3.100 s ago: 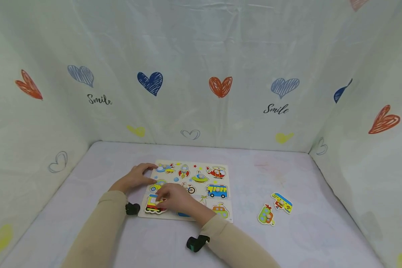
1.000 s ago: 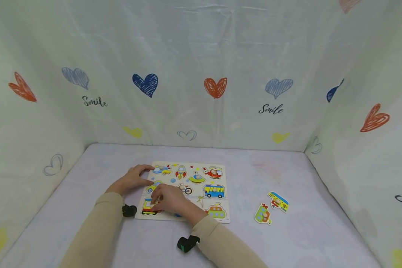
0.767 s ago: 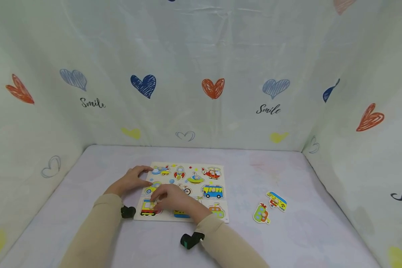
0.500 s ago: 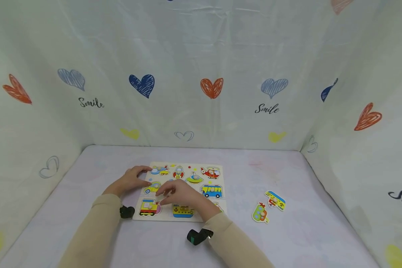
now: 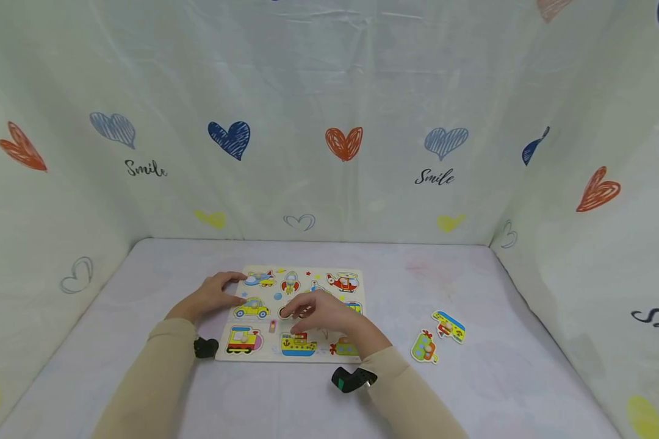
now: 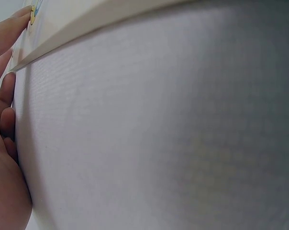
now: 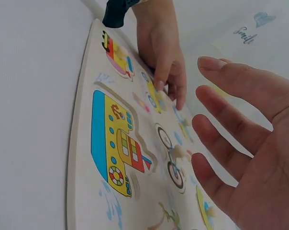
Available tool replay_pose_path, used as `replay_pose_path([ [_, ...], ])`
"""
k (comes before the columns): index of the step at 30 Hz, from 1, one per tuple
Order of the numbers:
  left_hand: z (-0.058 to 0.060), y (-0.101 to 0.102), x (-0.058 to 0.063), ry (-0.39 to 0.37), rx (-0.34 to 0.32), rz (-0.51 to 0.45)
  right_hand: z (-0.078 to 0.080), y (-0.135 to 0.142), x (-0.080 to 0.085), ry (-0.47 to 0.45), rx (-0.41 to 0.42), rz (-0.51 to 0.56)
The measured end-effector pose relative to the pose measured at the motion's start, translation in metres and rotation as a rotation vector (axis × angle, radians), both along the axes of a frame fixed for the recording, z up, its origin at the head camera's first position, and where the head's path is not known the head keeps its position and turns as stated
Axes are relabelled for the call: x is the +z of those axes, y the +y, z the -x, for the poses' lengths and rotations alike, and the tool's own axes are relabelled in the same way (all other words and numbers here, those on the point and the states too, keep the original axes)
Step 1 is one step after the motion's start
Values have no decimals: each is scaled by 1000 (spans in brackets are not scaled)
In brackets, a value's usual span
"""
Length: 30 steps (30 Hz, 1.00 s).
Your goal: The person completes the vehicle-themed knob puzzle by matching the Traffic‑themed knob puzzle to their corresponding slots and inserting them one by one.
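Observation:
A wooden knob puzzle board [image 5: 269, 358] with vehicle pictures lies on the table. My left hand [image 5: 205, 299] rests at its left edge, thumb and index finger reaching onto the board beside the car [image 5: 252, 308] and airplane [image 5: 260, 278]. Over the middle hovers my right hand [image 5: 329, 317], its fingers spread apart and holding nothing in the right wrist view. A train piece [image 5: 244, 339] with a knob sits at the bottom left. The ship-shaped recess [image 7: 106, 139] shows its printed picture and has no knob. A motorcycle piece [image 7: 171, 158] lies beyond it, below the right fingers.
Two loose pieces lie right of the board: a green and orange submarine [image 5: 423, 347] and a yellow and blue ship [image 5: 450, 326]. A white curtain [image 5: 285, 189] printed with hearts stands behind the table [image 5: 274, 402]. Black wrist cameras sit at both cuffs.
My right hand has let go of the train piece's knob, then lifted and moved right over the board, fingers spreading. The left hand stays at the board's edge. The head view has shifted slightly.

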<state>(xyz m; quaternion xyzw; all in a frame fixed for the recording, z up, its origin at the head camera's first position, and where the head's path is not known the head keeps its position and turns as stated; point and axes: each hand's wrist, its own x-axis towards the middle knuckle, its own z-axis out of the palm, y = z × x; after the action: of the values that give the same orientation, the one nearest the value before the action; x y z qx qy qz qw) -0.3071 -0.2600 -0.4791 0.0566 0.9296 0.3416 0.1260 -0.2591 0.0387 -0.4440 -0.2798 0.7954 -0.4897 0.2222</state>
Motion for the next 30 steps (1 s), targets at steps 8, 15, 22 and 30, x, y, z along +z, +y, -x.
replay_pose_path([
  [8, -1, 0, 4, 2, -4, 1, 1, 30, 5, 10, -84, -16],
  [15, -2, -1, 5, 13, -9, 3, 1, 58, 6, 71, -81, -8],
  [22, -3, -1, 5, 21, -10, -1, -3, 88, 7, 65, -108, 8],
  [30, -4, 0, 4, 10, -4, -1, -9, 126, 3, 65, -151, -37],
])
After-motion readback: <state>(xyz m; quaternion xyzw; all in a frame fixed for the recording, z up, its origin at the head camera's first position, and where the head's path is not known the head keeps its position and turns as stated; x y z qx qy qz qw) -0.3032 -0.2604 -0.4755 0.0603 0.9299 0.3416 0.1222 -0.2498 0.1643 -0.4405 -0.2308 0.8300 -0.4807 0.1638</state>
